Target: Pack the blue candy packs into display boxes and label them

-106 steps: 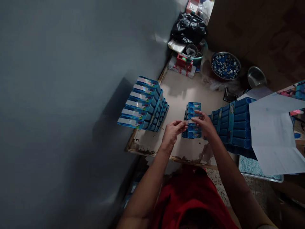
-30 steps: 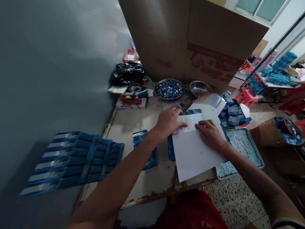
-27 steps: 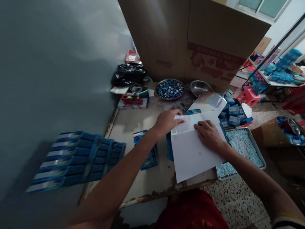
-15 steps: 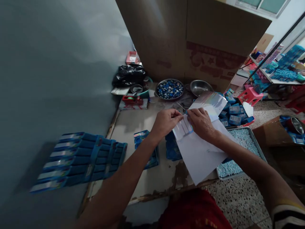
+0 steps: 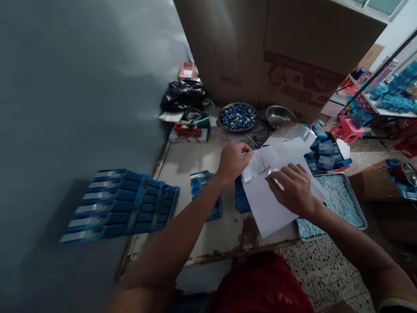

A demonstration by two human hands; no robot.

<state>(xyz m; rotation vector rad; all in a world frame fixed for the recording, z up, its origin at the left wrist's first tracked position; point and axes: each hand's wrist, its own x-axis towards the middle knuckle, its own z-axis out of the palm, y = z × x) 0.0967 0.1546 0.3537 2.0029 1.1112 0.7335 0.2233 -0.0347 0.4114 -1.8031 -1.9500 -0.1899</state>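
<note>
A white paper sheet [image 5: 273,208] lies at a slant over the table's right part. On its upper left is a shiny, partly see-through sticker sheet [image 5: 250,173]. My left hand [image 5: 233,161] is closed in a pinch at the upper left edge of this sticker sheet. Lower and to the right, my right hand [image 5: 289,187] pinches a glossy piece at the sheet's right end between thumb and forefinger; blur hides its exact shape. Blue card packs [image 5: 241,198] stick out from under the paper on the left. Other blue packs [image 5: 199,177] lie partly behind my left forearm.
Stacked blue packs [image 5: 120,204] lean along the left wall. Behind stand a bowl of blue and white pieces [image 5: 239,116], a metal bowl [image 5: 280,115] and a red tape dispenser [image 5: 187,129]. At right are a tray of pale blue beads [image 5: 345,200] and boxed blue packs [image 5: 325,150].
My right hand has moved right and down, away from my left hand, which keeps its pinch at the sticker sheet's edge. More of the sheet shows between them. The view has shifted slightly.
</note>
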